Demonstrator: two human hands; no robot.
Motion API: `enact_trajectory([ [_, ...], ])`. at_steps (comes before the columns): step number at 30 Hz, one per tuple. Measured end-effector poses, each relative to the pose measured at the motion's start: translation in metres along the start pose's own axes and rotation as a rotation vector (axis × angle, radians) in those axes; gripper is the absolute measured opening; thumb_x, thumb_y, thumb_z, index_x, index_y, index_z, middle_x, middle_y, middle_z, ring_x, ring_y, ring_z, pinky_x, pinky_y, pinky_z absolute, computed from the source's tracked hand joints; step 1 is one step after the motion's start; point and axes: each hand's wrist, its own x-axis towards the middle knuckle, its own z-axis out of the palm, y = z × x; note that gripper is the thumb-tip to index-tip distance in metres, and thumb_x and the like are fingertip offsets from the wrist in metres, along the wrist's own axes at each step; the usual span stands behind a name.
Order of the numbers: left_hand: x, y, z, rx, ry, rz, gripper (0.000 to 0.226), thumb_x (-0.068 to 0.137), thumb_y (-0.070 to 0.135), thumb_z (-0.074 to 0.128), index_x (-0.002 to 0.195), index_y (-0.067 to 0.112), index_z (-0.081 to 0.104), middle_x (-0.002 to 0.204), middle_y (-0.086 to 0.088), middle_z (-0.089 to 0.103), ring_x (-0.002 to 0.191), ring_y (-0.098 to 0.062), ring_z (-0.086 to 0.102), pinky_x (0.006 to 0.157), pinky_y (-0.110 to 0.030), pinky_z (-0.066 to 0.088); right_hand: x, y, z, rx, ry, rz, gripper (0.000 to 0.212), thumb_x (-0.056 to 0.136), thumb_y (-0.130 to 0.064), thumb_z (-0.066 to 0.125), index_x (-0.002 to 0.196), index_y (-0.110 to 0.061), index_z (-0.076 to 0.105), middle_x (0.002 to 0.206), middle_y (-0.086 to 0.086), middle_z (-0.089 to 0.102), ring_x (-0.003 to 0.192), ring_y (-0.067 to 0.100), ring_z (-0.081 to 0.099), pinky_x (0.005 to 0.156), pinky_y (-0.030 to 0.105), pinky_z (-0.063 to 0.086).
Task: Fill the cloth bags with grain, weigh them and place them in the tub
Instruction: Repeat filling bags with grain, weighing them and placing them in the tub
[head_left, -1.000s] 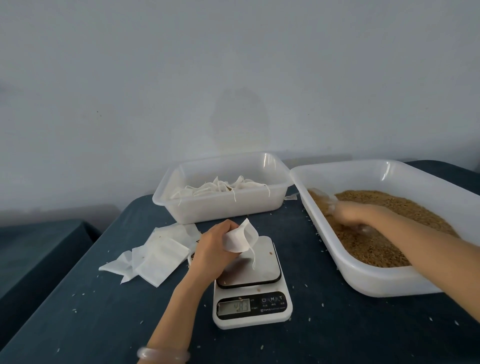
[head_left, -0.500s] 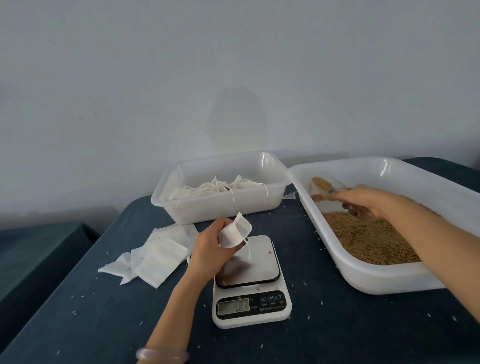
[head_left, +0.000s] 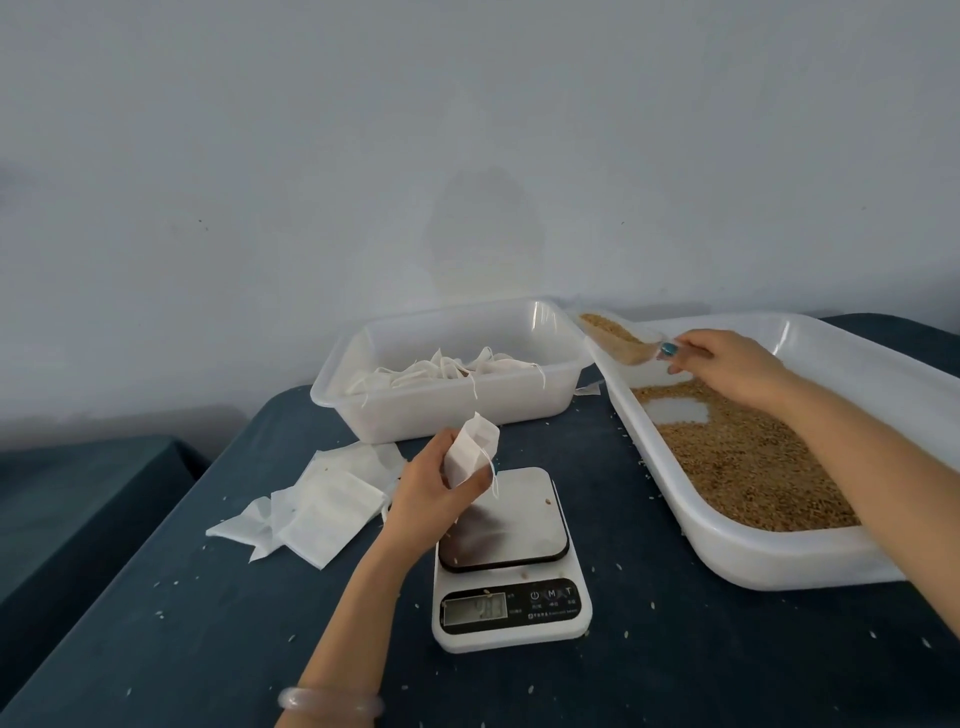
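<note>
Gripped scoop (head_left: 618, 339) handle hidden by right hand (head_left: 727, 366).

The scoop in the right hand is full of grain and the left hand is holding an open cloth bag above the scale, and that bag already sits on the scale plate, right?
Not quite. The head view shows the cloth bag held up in the left hand, above the scale, not resting on its plate. The rest holds: the right hand holds the scoop loaded with grain.

Scale (head_left: 511, 608) readout blurred, unreadable; grain tray (head_left: 779, 566) cut by right edge; scoop (head_left: 618, 340) handle hidden in fist.
</note>
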Motion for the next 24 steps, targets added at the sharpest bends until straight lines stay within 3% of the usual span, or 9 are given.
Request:
enact_trajectory([
  [3, 0.002, -0.003, -0.001, 0.030, 0.023, -0.019, 0.024, 0.082, 0.035, 0.072, 0.094, 0.042, 0.053, 0.085, 0.024, 0.063, 0.082, -0.002, 0.059, 0.070, -0.030, 0.052, -0.009, -0.021, 0.004, 0.085, -0.048, -0.187, 0.026, 0.098, -0.032, 0.053, 0.120, -0.022, 0.063, 0.105, -0.010, 0.070, 0.108, 0.019, 0.062, 0.097, 0.045, 0.047],
  [5, 0.004, -0.005, -0.002, 0.056, 0.049, -0.033, 0.026, 0.085, 0.029, 0.073, 0.093, 0.042, 0.051, 0.088, 0.019, 0.063, 0.085, -0.005, 0.060, 0.073, -0.033, 0.052, -0.014, -0.034, 0.007, 0.097, -0.060, -0.276, 0.033, 0.091, -0.039, 0.057, 0.120, -0.024, 0.063, 0.115, -0.009, 0.069, 0.114, 0.015, 0.060, 0.101, 0.044, 0.045],
  [9, 0.005, -0.007, -0.004, 0.084, 0.080, -0.050, 0.027, 0.086, 0.030, 0.072, 0.091, 0.044, 0.049, 0.094, 0.019, 0.062, 0.089, -0.001, 0.058, 0.069, -0.026, 0.047, -0.015, -0.045, 0.017, 0.018, -0.066, -0.429, 0.025, 0.089, -0.038, 0.060, 0.113, -0.035, 0.065, 0.106, -0.024, 0.065, 0.095, -0.014, 0.056, 0.095, 0.032, 0.045],
  [11, 0.005, -0.008, -0.005, 0.084, 0.090, -0.054, 0.026, 0.086, 0.032, 0.072, 0.092, 0.044, 0.049, 0.094, 0.020, 0.062, 0.090, 0.001, 0.057, 0.068, -0.023, 0.046, -0.012, -0.044, 0.021, -0.100, -0.048, -0.472, 0.024, 0.092, -0.033, 0.062, 0.116, -0.038, 0.065, 0.104, -0.023, 0.065, 0.088, -0.008, 0.054, 0.091, 0.033, 0.044],
  [14, 0.006, -0.008, -0.004, 0.107, 0.090, -0.059, 0.028, 0.086, 0.033, 0.073, 0.091, 0.044, 0.048, 0.093, 0.023, 0.060, 0.090, 0.002, 0.056, 0.067, -0.021, 0.045, -0.011, -0.043, 0.023, -0.179, -0.038, -0.502, 0.026, 0.093, -0.031, 0.061, 0.118, -0.039, 0.065, 0.106, -0.022, 0.065, 0.093, 0.007, 0.053, 0.092, 0.038, 0.040],
  [19, 0.004, -0.007, -0.002, 0.153, 0.083, -0.029, 0.031, 0.083, 0.033, 0.075, 0.090, 0.043, 0.047, 0.090, 0.024, 0.059, 0.088, -0.002, 0.057, 0.064, -0.023, 0.047, -0.015, -0.047, 0.022, -0.224, -0.003, -0.561, 0.022, 0.093, -0.035, 0.060, 0.113, -0.044, 0.065, 0.097, -0.031, 0.055, 0.094, 0.003, 0.051, 0.090, 0.034, 0.030],
  [24, 0.003, -0.003, 0.000, 0.168, 0.044, -0.020, 0.031, 0.080, 0.035, 0.078, 0.096, 0.040, 0.052, 0.094, 0.025, 0.062, 0.093, -0.004, 0.059, 0.078, -0.038, 0.056, -0.018, -0.052, 0.018, -0.333, 0.067, -0.622, 0.022, 0.095, -0.039, 0.055, 0.114, -0.046, 0.064, 0.090, -0.038, 0.044, 0.100, -0.003, 0.041, 0.099, 0.031, 0.021],
])
